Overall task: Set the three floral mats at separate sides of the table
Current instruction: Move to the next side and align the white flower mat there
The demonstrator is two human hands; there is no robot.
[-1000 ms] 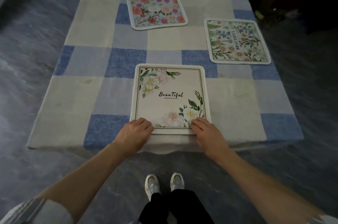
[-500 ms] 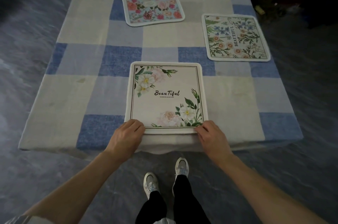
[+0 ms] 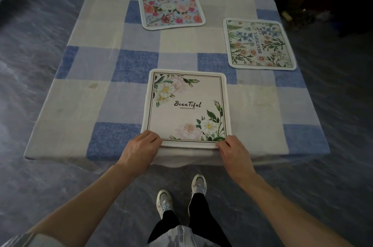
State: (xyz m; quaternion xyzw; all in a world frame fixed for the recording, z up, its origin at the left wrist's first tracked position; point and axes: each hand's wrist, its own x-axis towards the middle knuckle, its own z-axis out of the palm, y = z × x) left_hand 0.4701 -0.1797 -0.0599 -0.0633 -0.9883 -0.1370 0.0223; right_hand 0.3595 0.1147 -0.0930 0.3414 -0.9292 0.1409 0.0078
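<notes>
Two corners are held: your left grip [image 3: 139, 152] holds the cream mat [image 3: 186, 105] at its near left corner, your right grip [image 3: 234, 154] at its near right. It lies square along the table's [image 3: 80, 105] near edge, just ahead of both. The rose mat [image 3: 171, 7] lies at the far edge and the fern mat [image 3: 260, 44] at the right edge, both well apart.

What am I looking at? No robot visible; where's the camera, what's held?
No machine: a person works with bare hands, filmed by one wide-angle camera on their head, looking down. A blue-and-cream checked tablecloth carries three square fabric mats: a pink-rose mat on pale blue at the far side, a fern-and-blue-flower mat at the right, a white mat printed BeauTiful at the near edge. The left hand and right hand each grip a near corner of that white mat.
</notes>
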